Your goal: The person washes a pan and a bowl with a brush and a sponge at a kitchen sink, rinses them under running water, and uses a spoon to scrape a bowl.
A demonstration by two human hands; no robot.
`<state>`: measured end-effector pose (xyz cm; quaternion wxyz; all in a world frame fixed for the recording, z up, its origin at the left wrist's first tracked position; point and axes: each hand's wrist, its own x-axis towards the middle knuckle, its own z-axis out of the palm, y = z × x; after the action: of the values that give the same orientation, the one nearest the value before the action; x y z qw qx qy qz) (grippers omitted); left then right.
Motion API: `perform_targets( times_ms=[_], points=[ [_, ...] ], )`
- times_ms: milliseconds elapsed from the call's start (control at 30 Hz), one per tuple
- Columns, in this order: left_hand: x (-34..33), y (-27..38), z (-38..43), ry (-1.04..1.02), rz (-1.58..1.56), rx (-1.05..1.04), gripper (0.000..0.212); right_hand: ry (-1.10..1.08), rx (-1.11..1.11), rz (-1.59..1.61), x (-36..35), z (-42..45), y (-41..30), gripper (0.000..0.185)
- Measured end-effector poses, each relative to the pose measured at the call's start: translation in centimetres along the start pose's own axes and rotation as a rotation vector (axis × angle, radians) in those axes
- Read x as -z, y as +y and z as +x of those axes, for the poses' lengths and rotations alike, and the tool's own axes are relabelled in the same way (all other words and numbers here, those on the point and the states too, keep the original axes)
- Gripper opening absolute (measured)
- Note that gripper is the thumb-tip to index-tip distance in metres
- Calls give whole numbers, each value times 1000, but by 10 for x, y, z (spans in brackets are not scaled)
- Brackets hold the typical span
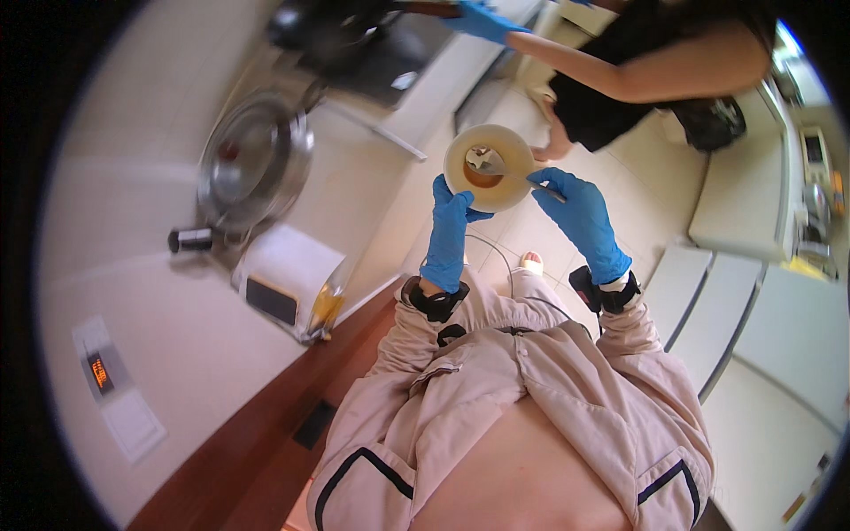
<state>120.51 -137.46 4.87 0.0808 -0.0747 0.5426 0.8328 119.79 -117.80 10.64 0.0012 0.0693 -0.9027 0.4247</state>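
Observation:
My left hand point(453, 222), in a blue disposable glove, grips the lower left rim of a cream-coloured round bowl point(516, 146). A small pool of amber-brown liquid point(479, 179) lies at the bottom of the bowl. In my right hand point(576, 207), also blue-gloved, the handle of a metal spoon point(548, 191) is pinched between the fingers. The spoon's shiny head is inside the bowl, over the liquid; whether it touches the liquid I cannot tell. Both hands hold the bowl and spoon in the air in front of me, above the tiled floor.
A lidded steel pot point(255, 166) and a package with a dark label point(272, 300) stand on the counter to the left. Beyond is a dark cooktop point(398, 56), where another person's blue-gloved hand point(485, 23) holds a handle. White cabinets point(704, 299) line the right.

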Motion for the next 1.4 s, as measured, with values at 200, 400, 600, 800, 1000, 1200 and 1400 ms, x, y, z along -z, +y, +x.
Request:
perform_targets(
  times_ms=[200,400,600,800,1000,1200,1400],
  points=[
    [-121,-65,14,-304,135,174,45,225,-183,-103,96,-68,88,19],
    [-263,-161,35,-530,73,509,33,447,-478,399,212,-149,201,21],
    [-412,-215,59,-651,36,487,28,688,-493,675,323,-174,297,26],
    [-543,-240,123,-642,-7,486,29,746,-382,768,426,-122,376,28],
    [-660,-243,240,-688,-49,464,38,779,-359,729,527,-13,441,33],
    [-779,-232,352,-723,-73,458,42,869,-346,690,629,87,486,34],
    [-840,-244,460,-659,-47,480,50,740,-319,760,681,188,549,35]
  ],
)
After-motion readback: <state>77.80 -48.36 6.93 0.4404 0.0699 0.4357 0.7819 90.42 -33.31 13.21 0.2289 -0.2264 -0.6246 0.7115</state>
